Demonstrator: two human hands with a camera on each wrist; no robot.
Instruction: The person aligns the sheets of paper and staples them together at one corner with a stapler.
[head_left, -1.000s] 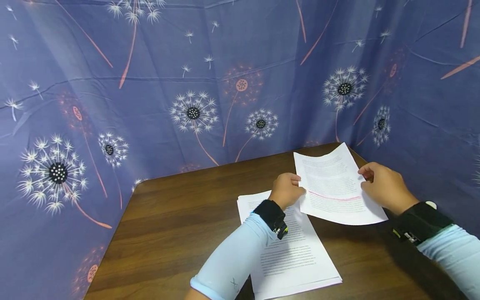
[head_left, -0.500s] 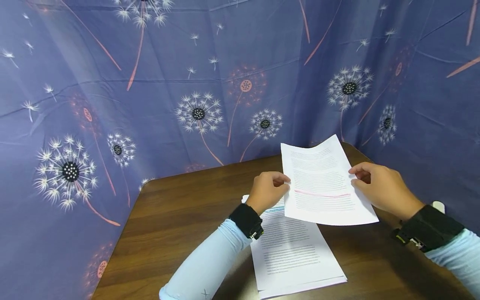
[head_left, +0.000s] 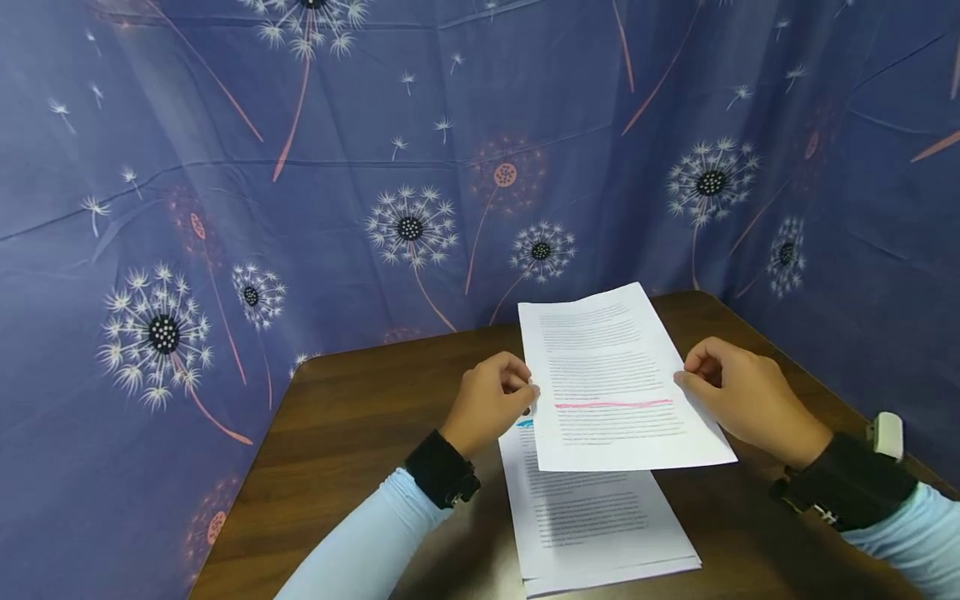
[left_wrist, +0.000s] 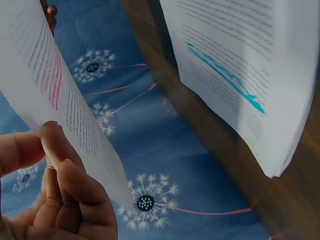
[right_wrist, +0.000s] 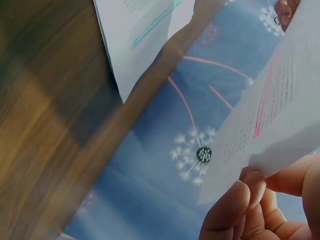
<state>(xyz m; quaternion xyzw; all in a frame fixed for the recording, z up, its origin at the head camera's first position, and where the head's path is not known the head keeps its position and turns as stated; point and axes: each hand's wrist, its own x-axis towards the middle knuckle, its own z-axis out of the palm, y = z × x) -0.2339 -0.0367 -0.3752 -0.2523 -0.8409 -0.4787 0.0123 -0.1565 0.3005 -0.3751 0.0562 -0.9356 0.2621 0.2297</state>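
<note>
A printed sheet of paper [head_left: 607,367] with a pink highlighter stroke is held up between both hands in the head view. My left hand [head_left: 491,400] pinches its left edge between thumb and fingers. At the opposite edge my right hand [head_left: 750,400] pinches the paper the same way. Below it, a stack of printed pages [head_left: 592,533] lies on the table, its upper part hidden behind the raised sheet. In the left wrist view the stack's top page [left_wrist: 225,50] shows a blue-green highlighter stroke.
The brown wooden table [head_left: 360,433] reaches back to a blue curtain [head_left: 330,233] printed with dandelions. This curtain also closes off the right side. Black bands sit on both wrists, and a small white object [head_left: 888,435] shows beside the right one.
Both hands have carried the pink-marked sheet leftward, so it now hangs over the stack's upper part. The stack still lies on the table. The head view has shifted slightly.
</note>
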